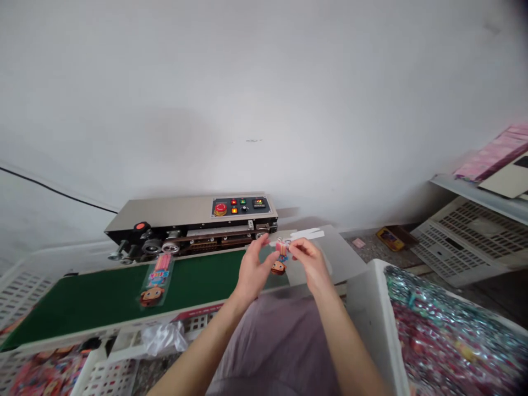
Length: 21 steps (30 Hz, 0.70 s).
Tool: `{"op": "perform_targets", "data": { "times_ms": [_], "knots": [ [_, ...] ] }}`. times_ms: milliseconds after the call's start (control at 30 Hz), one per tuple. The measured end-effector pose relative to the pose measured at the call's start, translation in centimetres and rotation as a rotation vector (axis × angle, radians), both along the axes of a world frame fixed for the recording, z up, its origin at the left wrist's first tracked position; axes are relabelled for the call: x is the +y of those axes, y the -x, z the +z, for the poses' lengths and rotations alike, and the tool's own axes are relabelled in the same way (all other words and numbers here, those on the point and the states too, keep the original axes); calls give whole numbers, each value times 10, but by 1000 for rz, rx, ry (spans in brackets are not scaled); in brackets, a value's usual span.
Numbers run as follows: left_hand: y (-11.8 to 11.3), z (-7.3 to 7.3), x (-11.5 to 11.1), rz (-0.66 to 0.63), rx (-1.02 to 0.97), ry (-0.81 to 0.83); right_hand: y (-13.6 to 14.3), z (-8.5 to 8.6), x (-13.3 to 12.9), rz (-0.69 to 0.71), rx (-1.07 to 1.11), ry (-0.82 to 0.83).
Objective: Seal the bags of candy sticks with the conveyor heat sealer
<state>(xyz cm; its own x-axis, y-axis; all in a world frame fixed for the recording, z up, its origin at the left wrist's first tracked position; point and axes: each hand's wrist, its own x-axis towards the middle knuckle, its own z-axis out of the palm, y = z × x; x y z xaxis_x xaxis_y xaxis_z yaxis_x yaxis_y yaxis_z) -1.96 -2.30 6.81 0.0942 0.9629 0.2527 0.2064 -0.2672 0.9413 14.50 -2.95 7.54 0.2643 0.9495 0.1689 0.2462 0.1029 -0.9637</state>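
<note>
A small clear plastic packet (279, 267) with a printed cartoon face at its lower end lies between my hands, over the right end of the green conveyor belt (202, 278). My right hand (312, 265) pinches the packet near its upper right edge. My left hand (254, 268) is at the packet's left side, thumb and forefinger apart, the thumb close to its edge. Whether the thumb touches it I cannot tell. Farther left, a similar packet (158, 279) with pink sticks and a cartoon face lies on the belt, its top end at the rollers of the sealing machine (173, 214).
A control panel (243, 206) with lit buttons faces me. Beyond my right hand is a grey-white plate (344, 256). A white foam box (371, 308) full of shiny wrapped items stands at right. White crates (109, 379) sit below the belt, one holding packets. Wall behind.
</note>
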Motion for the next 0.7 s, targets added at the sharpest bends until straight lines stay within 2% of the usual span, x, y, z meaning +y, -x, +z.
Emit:
{"op": "perform_targets", "data": {
  "times_ms": [100, 200, 400, 533, 600, 700],
  "knots": [
    [-5, 22, -9, -133, -335, 101, 15, 10, -30, 5, 108, -59],
    [-7, 36, -26, -235, -566, 198, 26, 17, -48, 16, 269, -77],
    [3, 48, -46, -232, -633, 292, 38, 33, -60, 29, 379, -86],
    [2, 43, -40, -208, -570, 302, 39, 35, -60, 42, 393, -58],
    [-1, 33, -34, -162, -485, 259, 35, 30, -56, 23, 327, -20],
    [-5, 12, -27, -111, -406, 222, 23, 12, -40, -52, 235, 31]
  ]
}}
